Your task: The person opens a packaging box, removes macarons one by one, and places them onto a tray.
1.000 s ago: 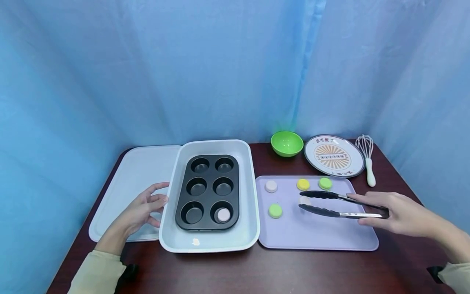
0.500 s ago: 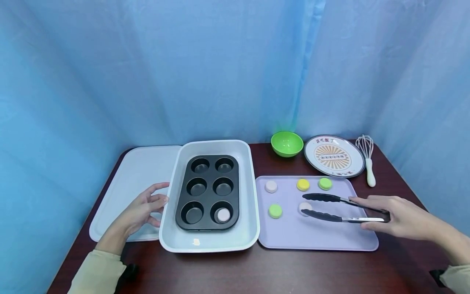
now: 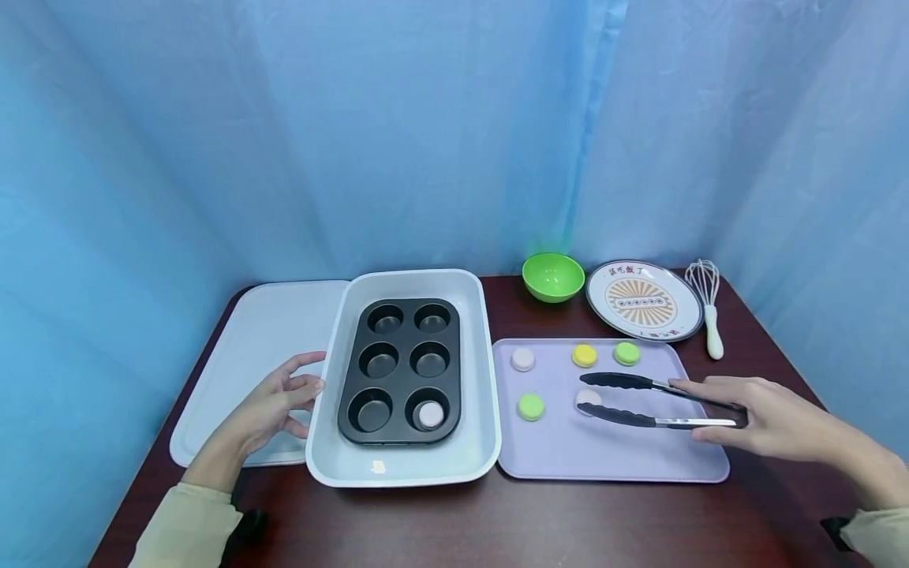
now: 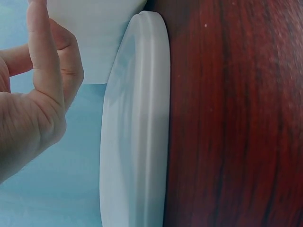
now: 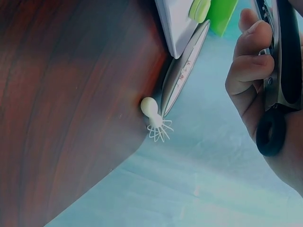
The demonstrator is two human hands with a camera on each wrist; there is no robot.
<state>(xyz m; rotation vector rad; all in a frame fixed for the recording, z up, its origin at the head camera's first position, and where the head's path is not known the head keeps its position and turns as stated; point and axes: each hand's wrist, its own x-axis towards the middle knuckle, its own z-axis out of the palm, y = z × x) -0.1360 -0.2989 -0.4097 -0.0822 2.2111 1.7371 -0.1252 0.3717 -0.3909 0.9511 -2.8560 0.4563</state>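
Note:
My right hand (image 3: 770, 414) grips black-tipped metal tongs (image 3: 667, 386) by their hinge end, arms spread. The tongs reach over the lilac tray (image 3: 639, 465), and their nearer tip overlaps a white macaron (image 3: 585, 399) in the head view. Another white macaron (image 3: 522, 360), a yellow one (image 3: 585, 356) and two green macarons (image 3: 529, 407) lie around it. At the left wall of a white basin (image 3: 404, 476), my left hand (image 3: 273, 406) rests with fingertips right at the rim, fingers loosely bent. Inside the basin sits a dark muffin pan (image 3: 403, 371) holding one pale macaron (image 3: 431, 415) in its front right cup.
A white tray (image 3: 241, 355) lies under the left hand, partly behind the basin. Along the back stand a green bowl (image 3: 554, 278), a patterned plate (image 3: 644, 301) and a white-handled whisk (image 3: 710, 315). Blue curtain (image 3: 426, 142) closes off the back and sides.
The tongs have shifted slightly toward me, so their nearer tip now crosses the white macaron that lay between the arms. The left hand stays at the basin.

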